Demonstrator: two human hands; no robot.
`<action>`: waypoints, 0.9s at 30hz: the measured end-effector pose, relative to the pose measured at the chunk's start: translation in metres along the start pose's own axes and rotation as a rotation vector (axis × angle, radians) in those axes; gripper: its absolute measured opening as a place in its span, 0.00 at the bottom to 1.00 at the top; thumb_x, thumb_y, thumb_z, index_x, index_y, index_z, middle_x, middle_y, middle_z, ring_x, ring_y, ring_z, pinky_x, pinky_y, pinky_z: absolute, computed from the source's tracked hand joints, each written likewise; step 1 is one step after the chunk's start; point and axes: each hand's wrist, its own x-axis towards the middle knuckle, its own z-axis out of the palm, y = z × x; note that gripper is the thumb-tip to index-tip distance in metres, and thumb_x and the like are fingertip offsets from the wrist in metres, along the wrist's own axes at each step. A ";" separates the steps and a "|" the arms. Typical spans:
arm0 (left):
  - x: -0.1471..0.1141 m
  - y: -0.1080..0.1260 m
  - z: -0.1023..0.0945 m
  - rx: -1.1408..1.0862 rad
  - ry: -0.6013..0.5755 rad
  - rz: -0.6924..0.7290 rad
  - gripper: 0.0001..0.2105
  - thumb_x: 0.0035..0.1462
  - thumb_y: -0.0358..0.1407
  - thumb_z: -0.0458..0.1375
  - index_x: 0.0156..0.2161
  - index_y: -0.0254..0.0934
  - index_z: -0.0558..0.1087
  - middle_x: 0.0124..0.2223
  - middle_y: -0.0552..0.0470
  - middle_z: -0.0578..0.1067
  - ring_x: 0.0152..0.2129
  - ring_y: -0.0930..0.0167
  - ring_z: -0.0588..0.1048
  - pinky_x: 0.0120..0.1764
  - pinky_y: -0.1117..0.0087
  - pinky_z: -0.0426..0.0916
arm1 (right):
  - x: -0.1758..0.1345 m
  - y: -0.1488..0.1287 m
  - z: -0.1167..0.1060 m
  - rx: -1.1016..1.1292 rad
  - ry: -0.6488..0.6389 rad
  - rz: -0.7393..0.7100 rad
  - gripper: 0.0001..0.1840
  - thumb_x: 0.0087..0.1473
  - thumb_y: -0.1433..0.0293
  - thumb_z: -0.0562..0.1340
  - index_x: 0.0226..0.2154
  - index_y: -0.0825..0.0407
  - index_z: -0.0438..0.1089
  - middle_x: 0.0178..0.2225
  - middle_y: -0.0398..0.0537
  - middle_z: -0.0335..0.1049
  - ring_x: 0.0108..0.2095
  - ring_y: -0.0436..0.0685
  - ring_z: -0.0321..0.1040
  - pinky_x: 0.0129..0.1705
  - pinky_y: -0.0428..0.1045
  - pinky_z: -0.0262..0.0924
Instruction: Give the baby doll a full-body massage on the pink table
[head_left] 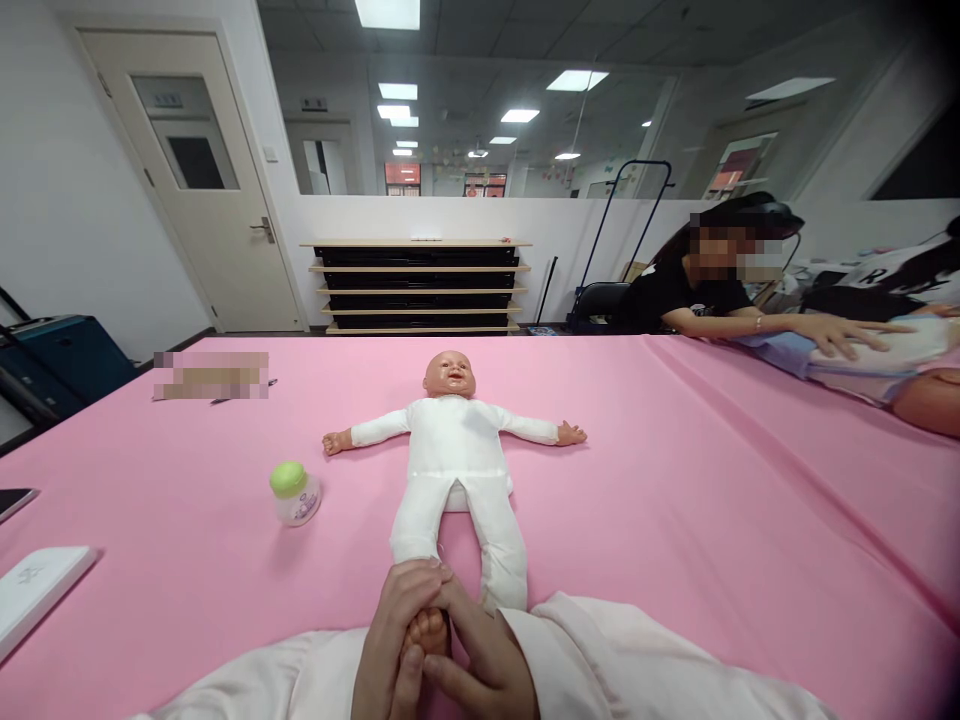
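Smack in the middle of the pink-covered counter [675,480] there's one baby doll [456,440], flat on its back with its head at the far end; two bare hands are on it, one jar [295,495] with a green lid stands off to the left, and one white slab-like thing [45,590] sits nearer the left edge; over on the right there's one co-worker's hand [847,335] spread on light cloth.

Left hand [386,635] and right hand [484,640] come in from the near edge in pale sleeves, fingers meeting over the top, thumbs low; the grip is snug, both wrapped round one foot [427,632] of the doll, the one on the jar's side, toes peeking out between them; doll's got a bald tan head, open mouth, white cloth body, both arms stretched out sideways, legs apart.
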 end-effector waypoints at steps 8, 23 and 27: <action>0.004 0.007 0.002 0.184 -0.150 0.078 0.22 0.58 0.38 0.47 0.59 0.42 0.57 0.54 0.42 0.66 0.51 0.61 0.66 0.47 0.59 0.67 | 0.001 0.012 0.006 0.130 0.214 0.060 0.18 0.51 0.53 0.55 0.32 0.50 0.64 0.30 0.46 0.62 0.30 0.52 0.58 0.34 0.47 0.58; 0.007 0.011 0.001 0.004 -0.135 -0.046 0.14 0.61 0.42 0.43 0.49 0.43 0.63 0.49 0.47 0.65 0.48 0.66 0.65 0.46 0.64 0.65 | 0.000 0.006 -0.001 0.045 0.040 0.002 0.19 0.53 0.55 0.54 0.39 0.52 0.65 0.37 0.50 0.63 0.38 0.54 0.60 0.41 0.50 0.58; 0.004 0.010 -0.001 0.031 -0.169 -0.110 0.14 0.62 0.41 0.41 0.50 0.44 0.61 0.53 0.47 0.63 0.51 0.67 0.63 0.48 0.64 0.64 | 0.002 0.007 0.000 -0.004 0.080 0.013 0.21 0.54 0.52 0.53 0.39 0.52 0.65 0.38 0.49 0.63 0.40 0.55 0.61 0.44 0.50 0.59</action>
